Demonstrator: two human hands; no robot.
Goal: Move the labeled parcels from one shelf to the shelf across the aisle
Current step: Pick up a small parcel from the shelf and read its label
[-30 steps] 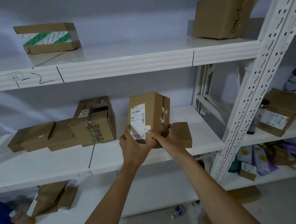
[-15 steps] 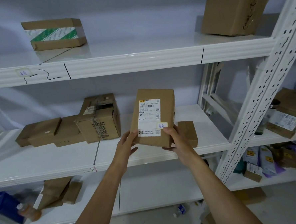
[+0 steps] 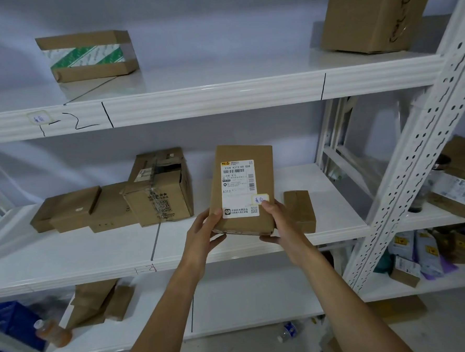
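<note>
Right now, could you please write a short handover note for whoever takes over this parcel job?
Left hand: grips the lower left corner of the labeled parcel.
Right hand: grips its lower right corner, thumb by the small handwritten sticker.
Parcel: upright, label facing you, in front of the middle shelf.
Done: this parcel is in hand.
Left: carry it to the shelf across the aisle; the taped box, flat boxes and small box remain on the middle shelf.

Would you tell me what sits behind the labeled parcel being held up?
Behind the labeled parcel is the middle shelf and wall; a small brown box shows beside its right edge. Whatever lies directly behind is covered.
</note>
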